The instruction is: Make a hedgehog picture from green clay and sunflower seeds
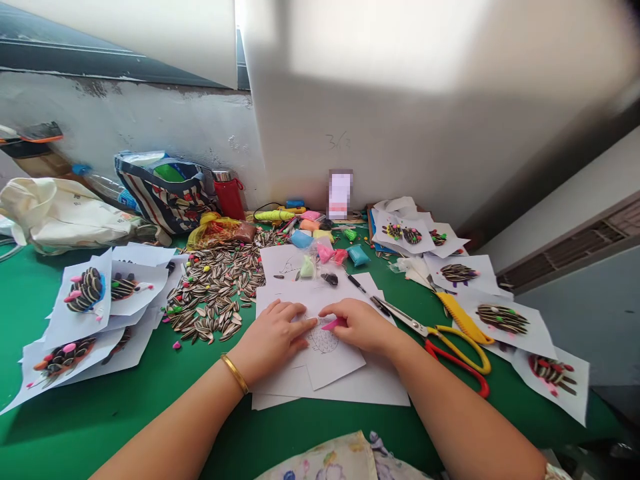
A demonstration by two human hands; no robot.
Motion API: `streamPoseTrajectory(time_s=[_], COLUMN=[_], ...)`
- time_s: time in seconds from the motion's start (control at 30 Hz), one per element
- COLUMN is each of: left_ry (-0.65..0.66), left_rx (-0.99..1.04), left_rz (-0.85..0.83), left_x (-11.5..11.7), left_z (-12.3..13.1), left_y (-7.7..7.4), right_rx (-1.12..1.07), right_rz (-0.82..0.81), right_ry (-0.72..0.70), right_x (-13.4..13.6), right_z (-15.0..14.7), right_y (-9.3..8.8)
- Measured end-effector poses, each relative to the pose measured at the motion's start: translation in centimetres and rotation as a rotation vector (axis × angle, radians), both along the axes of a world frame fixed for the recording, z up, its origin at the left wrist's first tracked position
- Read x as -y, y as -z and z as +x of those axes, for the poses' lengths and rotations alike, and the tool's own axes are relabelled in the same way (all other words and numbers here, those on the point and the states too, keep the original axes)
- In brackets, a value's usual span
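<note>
Right hand [363, 325] pinching a pink piece [331, 325]; drawing [325, 341] lying between both hands (fingers partly covering it). Left hand [281, 327] resting, fingers apart. Small sheet [337, 371] under the fingertips possibly skewing if left-side pressure is slackening.

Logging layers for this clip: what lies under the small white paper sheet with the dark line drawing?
Larger white paper sheets, resting on the green tabletop, extend beyond the small sheet. Whatever is directly beneath it is covered.

The right hand [364, 325] partly hid a pink piece [330, 325], while pixelation blurred an upright phone [341, 192].
</note>
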State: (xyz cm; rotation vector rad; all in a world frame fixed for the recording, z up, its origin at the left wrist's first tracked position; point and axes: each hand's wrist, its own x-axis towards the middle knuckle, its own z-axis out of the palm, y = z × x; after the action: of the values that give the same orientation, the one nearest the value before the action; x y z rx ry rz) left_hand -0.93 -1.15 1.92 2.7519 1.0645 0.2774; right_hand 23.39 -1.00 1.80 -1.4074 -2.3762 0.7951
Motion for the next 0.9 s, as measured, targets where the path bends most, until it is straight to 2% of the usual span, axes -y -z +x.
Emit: streamPoseTrajectory(time_s=[0.23, 0.47, 0.7, 0.9], left_ry=[-0.015, -0.037, -0.041, -0.036], left_rx=[-0.007, 0.002, -0.020, -0.002], left_rz=[0.002, 0.061, 0.057, 0.052], left_x=[0.2, 0.7, 0.8, 0.7], left_z=[0.2, 1.1, 1.1, 1.0], left_y=[-0.1, 0.6, 0.5, 0.5], right_rx=[0.134, 0.211, 0.221, 0.233], right_rz=[0.021, 0.031, 0.086, 0.059], right_ry=[-0.017, 0.054, -0.071, -0.091], right_x=[-0.1, -0.7, -0.3, -0.5], right_z=[0.3, 1.0, 0.5, 0.5], right_y=[-0.1, -0.4, -0.5, -0.2])
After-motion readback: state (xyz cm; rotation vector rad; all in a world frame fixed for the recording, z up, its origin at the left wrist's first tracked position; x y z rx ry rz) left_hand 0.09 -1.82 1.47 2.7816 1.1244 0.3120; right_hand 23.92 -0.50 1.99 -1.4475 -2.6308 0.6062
